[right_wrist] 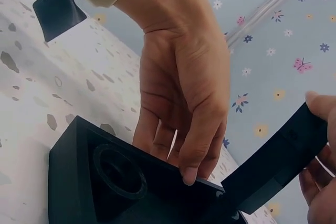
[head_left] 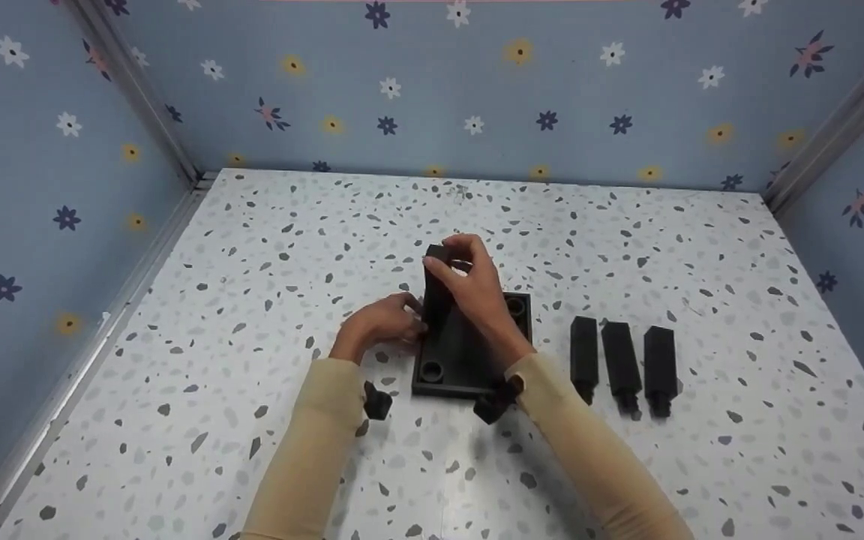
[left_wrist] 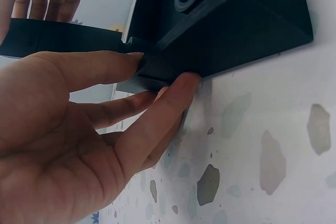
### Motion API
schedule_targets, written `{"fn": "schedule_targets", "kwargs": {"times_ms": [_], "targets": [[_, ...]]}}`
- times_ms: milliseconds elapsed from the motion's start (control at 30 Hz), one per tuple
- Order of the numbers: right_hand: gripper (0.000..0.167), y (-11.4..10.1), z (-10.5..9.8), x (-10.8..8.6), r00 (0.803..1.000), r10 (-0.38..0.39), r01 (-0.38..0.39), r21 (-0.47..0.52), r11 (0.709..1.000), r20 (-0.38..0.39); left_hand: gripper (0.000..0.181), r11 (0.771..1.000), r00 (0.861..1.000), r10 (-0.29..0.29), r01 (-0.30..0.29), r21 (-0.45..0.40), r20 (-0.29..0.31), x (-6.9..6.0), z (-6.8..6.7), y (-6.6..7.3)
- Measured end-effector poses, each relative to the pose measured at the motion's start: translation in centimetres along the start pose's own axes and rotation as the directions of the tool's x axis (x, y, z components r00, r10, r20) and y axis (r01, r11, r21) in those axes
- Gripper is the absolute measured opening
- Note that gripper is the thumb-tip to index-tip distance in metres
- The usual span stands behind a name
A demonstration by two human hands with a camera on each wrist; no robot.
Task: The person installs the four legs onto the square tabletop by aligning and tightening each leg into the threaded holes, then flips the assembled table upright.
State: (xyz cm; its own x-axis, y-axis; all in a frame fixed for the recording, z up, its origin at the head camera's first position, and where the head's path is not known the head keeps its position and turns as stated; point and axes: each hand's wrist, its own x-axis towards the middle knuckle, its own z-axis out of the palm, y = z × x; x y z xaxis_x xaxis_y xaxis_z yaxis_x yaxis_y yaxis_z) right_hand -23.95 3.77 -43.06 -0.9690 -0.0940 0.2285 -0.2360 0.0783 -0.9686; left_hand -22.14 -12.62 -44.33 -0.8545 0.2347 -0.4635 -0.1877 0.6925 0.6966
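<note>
A black rectangular base (head_left: 469, 360) with a raised rim and round corner sockets lies on the table. My right hand (head_left: 479, 289) grips the upper end of a black square post (head_left: 436, 289), which stands over the base's far left corner. Tilted in the right wrist view, the post (right_wrist: 278, 163) meets that corner with its lower end; how far it sits in the socket is hidden. With my left hand (head_left: 385, 321) I pinch the base's left rim near the post, thumb (right_wrist: 194, 156) over the edge and fingers outside.
Three more black posts (head_left: 622, 360) with narrower threaded ends lie side by side to the right of the base. The speckled white table (head_left: 252, 247) is bounded by flowered blue panels (head_left: 432, 90) at the back and sides.
</note>
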Motion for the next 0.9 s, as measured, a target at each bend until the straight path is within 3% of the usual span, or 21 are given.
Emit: {"fn": "schedule_targets", "kwargs": {"times_ms": [167, 333, 500, 700, 900], "targets": [[0.023, -0.2, -0.3, 0.4, 1.0, 0.022, -0.022, 0.067, 0.998, -0.007, 0.045, 1.0, 1.0, -0.024, 0.024, -0.011, 0.0, 0.0, 0.0, 0.0], [0.023, -0.4, -0.7, 0.7, 0.998, 0.054, -0.059, 0.151, 0.987, 0.042, 0.045, 0.999, 0.999, -0.036, 0.037, -0.038, 0.013, 0.0, 0.0, 0.1], [0.027, -0.4, -1.1, 1.1, 0.988, 0.074, -0.095, 0.157, 0.983, 0.138, 0.045, 0.996, 0.999, -0.041, 0.043, -0.08, 0.029, -0.1, 0.0, 0.2], [0.033, -0.6, -1.6, 1.5, 0.958, 0.098, -0.138, 0.132, 0.982, 0.271, 0.046, 0.998, 0.999, -0.027, 0.028, -0.051, 0.019, 0.0, 0.0, 0.2], [0.034, -0.6, -1.9, 1.6, 0.95, 0.097, -0.147, 0.15, 0.978, 0.297, 0.047, 0.995, 0.999, -0.036, 0.039, -0.095, 0.031, -0.2, 0.0, 0.3]]}}
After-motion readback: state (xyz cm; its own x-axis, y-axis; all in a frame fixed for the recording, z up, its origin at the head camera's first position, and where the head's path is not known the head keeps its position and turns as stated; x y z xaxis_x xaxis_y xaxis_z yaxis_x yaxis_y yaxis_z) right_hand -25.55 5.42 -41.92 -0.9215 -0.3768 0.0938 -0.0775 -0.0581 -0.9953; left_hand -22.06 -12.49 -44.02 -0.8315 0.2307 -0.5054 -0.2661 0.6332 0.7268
